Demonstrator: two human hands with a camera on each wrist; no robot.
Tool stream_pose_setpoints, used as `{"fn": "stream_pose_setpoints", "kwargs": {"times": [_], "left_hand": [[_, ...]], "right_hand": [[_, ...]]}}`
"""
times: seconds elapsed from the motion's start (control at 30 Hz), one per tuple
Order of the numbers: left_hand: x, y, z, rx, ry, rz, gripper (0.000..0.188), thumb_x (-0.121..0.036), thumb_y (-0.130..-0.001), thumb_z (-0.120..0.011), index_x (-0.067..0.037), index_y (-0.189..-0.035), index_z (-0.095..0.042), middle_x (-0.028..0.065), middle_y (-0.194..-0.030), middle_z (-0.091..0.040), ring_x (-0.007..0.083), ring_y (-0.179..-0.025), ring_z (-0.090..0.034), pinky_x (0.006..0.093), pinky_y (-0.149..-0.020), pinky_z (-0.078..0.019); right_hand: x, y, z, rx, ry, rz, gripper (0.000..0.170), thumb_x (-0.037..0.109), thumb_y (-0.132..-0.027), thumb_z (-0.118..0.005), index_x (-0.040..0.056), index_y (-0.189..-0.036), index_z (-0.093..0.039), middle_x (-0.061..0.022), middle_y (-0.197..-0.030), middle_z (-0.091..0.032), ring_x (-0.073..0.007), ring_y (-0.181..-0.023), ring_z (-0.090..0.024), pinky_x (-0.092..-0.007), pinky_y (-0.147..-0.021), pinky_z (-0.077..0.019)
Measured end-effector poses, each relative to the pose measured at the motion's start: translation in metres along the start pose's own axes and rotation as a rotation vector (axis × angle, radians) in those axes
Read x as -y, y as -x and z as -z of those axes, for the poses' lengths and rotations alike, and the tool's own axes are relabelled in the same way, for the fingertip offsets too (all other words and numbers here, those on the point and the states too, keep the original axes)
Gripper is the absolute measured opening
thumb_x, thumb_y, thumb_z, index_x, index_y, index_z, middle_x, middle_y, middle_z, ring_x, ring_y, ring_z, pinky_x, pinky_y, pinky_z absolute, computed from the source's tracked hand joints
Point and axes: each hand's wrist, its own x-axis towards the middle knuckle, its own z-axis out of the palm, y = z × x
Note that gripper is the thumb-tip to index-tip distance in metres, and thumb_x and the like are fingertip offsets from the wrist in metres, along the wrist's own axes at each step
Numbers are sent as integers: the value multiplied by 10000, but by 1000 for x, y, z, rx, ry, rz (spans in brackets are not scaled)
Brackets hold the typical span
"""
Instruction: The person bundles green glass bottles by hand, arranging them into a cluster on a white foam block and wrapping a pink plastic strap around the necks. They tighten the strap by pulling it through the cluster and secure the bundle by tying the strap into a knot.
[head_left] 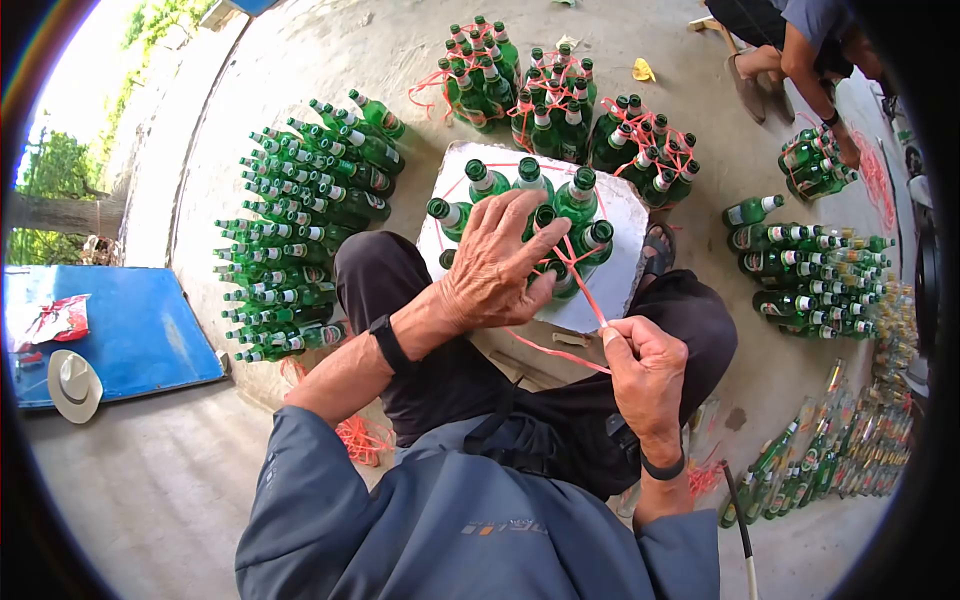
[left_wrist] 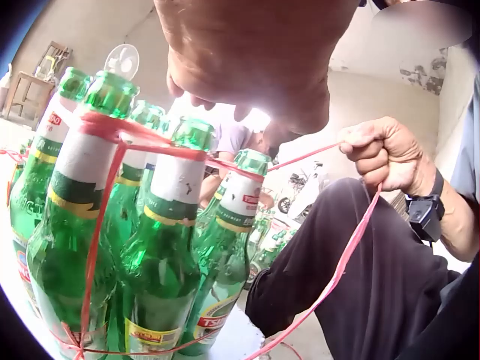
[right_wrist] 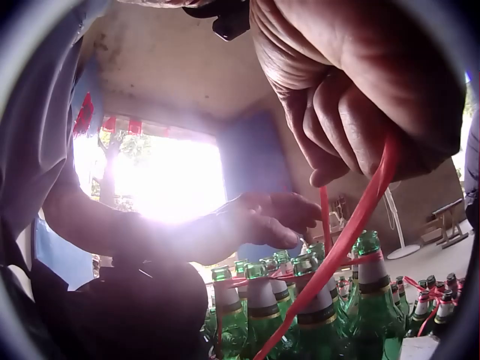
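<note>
Green glass beer bottles stand upright in a cluster on a white block between the person's knees. Pink-red plastic string runs around their necks, and another loop passes lower round the bodies. Over the near side of the cluster hovers the left hand, fingers extended and thumb apart, close to the bottle tops and the string. The right hand grips the string in curled fingers, right of the block. One strand is taut from that fist to the necks; a tail hangs slack below it.
Tied bottle bundles stand beyond the block. Rows of loose bottles are at left, more at right. Another person's hand is by a bundle at far right. A hat lies by a blue board.
</note>
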Motion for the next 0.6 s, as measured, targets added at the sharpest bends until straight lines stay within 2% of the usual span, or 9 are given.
{"fn": "stream_pose_setpoints", "kwargs": {"times": [0.13, 0.23, 0.37, 0.47, 0.57, 0.6], "left_hand": [[-19, -2, -11, 128, -39, 146, 808, -323, -736, -814, -74, -1438, -499, 382, -1527, -330, 491, -1371, -429, 590, -1103, -320], [-16, 0, -35, 136, -120, 193, 838, -360, -739, -822, -56, -1442, -485, 387, -1517, -335, 473, -1362, -448, 599, -1100, -316], [-22, 0, -39, 27, -108, 232, 811, -295, -725, -836, -59, -1424, -501, 332, -1429, -433, 453, -1123, -576, 536, -989, -438], [-24, 1, -43, 46, -73, 318, 791, -252, -720, -832, -63, -1414, -502, 305, -1381, -464, 459, -1091, -583, 520, -933, -484], [-27, 0, -41, 40, -62, 327, 788, -244, -723, -825, -76, -1418, -495, 286, -1361, -476, 475, -1081, -583, 532, -930, -491], [-27, 0, -42, 19, -76, 312, 787, -229, -711, -830, -69, -1408, -501, 276, -1336, -478, 457, -1053, -584, 512, -910, -490]], "right_hand": [[3, 2, -5, -8, -18, 14, 96, 12, -939, -662, -46, -865, -682, 73, -621, -500, 2, -592, -409, -226, -515, -335], [-2, 4, -7, -15, -14, 31, 97, 11, -939, -660, -49, -867, -681, 65, -615, -504, 0, -589, -408, -227, -514, -336], [-5, 6, -3, -34, -6, 31, 99, 10, -940, -657, -50, -864, -681, 59, -612, -507, -3, -584, -411, -226, -512, -337], [-6, 8, 3, -43, 4, 12, 98, 9, -941, -655, -50, -868, -680, 59, -613, -506, -5, -583, -415, -225, -510, -337], [-11, 9, 8, -48, 17, 11, 92, 8, -942, -655, -47, -872, -681, 58, -615, -508, -5, -584, -421, -225, -510, -342], [-10, 8, 9, -56, 18, 12, 90, 9, -942, -656, -45, -874, -682, 57, -615, -510, -5, -586, -424, -226, -511, -347]]}}
